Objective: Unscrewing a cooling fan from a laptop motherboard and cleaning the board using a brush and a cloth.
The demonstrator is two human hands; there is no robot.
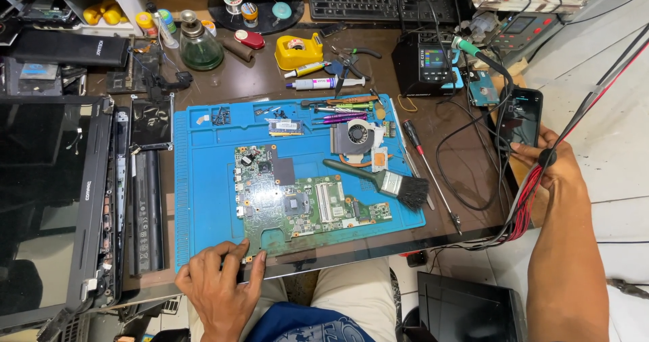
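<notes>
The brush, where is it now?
In the head view the brush lies on the blue mat's right part, right of the green board, below the fan.

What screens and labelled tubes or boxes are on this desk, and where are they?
Phone: right edge of desk, right hand touching it, black slab, dark screen.
Meter box: back right, black, small lit colourful screen.
Laptop lid: far left, big black screen, off.
Tube: behind blue mat, white, dark cap.
Tape holder: back middle, yellow.

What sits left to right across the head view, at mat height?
Open laptop → battery pack → green motherboard on the blue mat → brush → red-handled screwdriver → right hand holding a phone.
</notes>
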